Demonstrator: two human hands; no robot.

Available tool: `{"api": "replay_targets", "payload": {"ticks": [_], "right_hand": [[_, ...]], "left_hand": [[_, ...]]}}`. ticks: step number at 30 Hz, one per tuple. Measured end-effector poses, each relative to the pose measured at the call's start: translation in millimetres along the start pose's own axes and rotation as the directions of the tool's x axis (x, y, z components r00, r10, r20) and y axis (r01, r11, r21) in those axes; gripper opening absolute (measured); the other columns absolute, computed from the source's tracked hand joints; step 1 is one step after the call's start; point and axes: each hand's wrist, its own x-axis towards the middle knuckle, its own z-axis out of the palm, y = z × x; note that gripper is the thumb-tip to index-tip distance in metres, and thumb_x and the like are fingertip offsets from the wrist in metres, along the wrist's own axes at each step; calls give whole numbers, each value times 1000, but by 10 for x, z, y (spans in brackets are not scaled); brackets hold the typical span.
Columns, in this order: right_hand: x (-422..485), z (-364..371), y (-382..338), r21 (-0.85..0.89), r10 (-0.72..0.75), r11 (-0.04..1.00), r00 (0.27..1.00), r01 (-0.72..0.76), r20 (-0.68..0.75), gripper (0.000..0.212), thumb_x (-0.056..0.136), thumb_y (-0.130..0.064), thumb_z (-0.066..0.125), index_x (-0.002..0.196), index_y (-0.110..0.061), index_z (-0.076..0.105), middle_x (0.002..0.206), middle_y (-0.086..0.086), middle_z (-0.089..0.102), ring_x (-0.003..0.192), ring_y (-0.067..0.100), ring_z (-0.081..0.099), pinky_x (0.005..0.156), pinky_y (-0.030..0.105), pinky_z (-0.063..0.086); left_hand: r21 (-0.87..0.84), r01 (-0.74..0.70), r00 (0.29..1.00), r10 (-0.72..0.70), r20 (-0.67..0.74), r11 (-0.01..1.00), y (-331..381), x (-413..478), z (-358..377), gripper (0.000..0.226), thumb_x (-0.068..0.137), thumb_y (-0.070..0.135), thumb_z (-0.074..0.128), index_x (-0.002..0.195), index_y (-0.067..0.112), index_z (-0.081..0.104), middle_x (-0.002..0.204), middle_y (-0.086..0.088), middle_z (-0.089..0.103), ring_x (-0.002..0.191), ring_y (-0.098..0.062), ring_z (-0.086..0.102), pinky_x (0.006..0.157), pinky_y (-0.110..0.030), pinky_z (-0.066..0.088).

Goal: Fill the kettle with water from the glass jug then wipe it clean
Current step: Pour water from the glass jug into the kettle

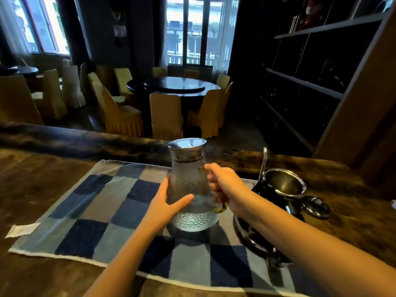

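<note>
Glass jug (188, 181), one: right hand (227, 185) fingers clamped round handle, left hand (165, 207) fingers round body; one open kettle (281, 182) beside.

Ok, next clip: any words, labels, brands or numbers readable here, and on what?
None can be read.
The white tag at the checked towel's left corner: faint print, too blurred.
The plaque on the far wall: too small and dark.
On the glass jug and kettle: no markings visible.
</note>
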Motion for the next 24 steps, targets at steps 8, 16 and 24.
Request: {"api": "replay_targets", "payload": {"ticks": [8, 16, 24], "right_hand": [[-196, -828, -724, 9, -225, 974, 960, 227, 166, 57, 93, -35, 49, 40, -24, 32, 42, -11, 21, 36, 8, 16, 37, 18, 15], [-450, -1742, -1682, -42, -496, 860, 851, 509, 172, 55, 95, -30, 49, 45, -25, 27, 39, -8, 20, 33, 7, 13, 35, 14, 12], [-574, -2584, -1710, -307, -636, 741, 771, 597, -36, 56, 86, -30, 68, 40, -21, 36, 41, -4, 25, 36, 10, 17, 39, 18, 16]], "left_hand": [[-35, -162, 984, 158, -81, 986, 982, -142, 285, 90, 61, 57, 71, 138, 39, 29, 132, 15, 43, 123, -7, 44, 94, -21, 42], [-40, -305, 948, 299, -113, 952, 2021, 46, 817, 119, 38, 63, 78, 141, 25, 31, 131, 8, 51, 111, -3, 55, 96, -31, 50], [-312, -260, 963, 221, -155, 914, 2264, -44, 2045, 80, 62, 28, 83, 130, 22, 42, 112, 7, 62, 100, -8, 64, 88, -37, 56]]}}
